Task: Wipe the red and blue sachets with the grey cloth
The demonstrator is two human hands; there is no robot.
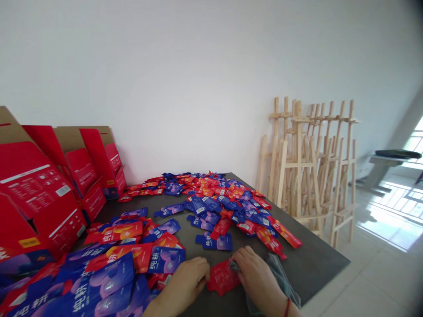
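Near the front of the dark table, a red packet point(223, 277) lies between my hands. My left hand point(192, 278) has curled fingers closed at the packet's left edge. My right hand point(253, 269) is closed on a grey cloth point(280, 278), part of which pokes out by the fingertips over the packet's right side; the rest hangs beneath the wrist. Just beyond, a blue packet point(216, 241) lies flat. Overlapping blue and red packets point(107, 281) are spread left of my left hand.
A heap of red and blue packets point(211, 189) covers the back of the table point(317, 264). Open red cartons point(42, 193) line the left side. Wooden easels point(299, 167) stand beyond the table's right edge, against a white wall.
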